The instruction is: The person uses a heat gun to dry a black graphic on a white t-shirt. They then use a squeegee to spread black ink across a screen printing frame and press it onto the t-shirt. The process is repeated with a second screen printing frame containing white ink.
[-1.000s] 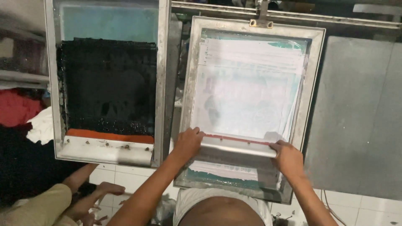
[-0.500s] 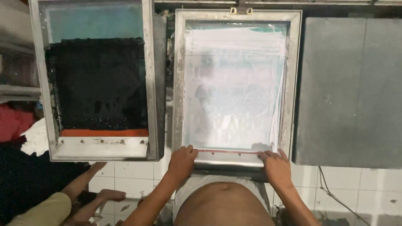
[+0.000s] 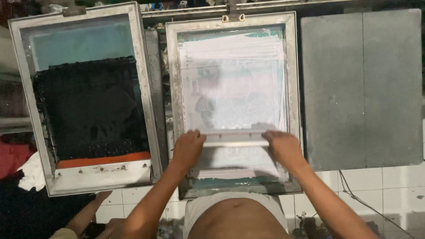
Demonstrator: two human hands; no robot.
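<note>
A metal-framed printing screen (image 3: 173, 88) lies in front of me, its mesh coated in white ink with a faint design showing. A long squeegee (image 3: 234, 138) rests across the mesh about two thirds of the way down. My left hand (image 3: 188, 148) grips its left end and my right hand (image 3: 283, 148) grips its right end. Both forearms reach up from the bottom edge.
A second framed screen (image 3: 148, 88) with black ink and an orange-edged squeegee (image 3: 102, 160) lies to the left. A bare grey platen (image 3: 363, 88) sits to the right. Another person's hands (image 3: 95, 221) show at the bottom left, near red and white cloths (image 3: 20, 166). White floor tiles lie below.
The squeegee and both hands have moved from the screen's near edge up onto the mesh. The view has shifted and now looks more squarely down on the screen.
</note>
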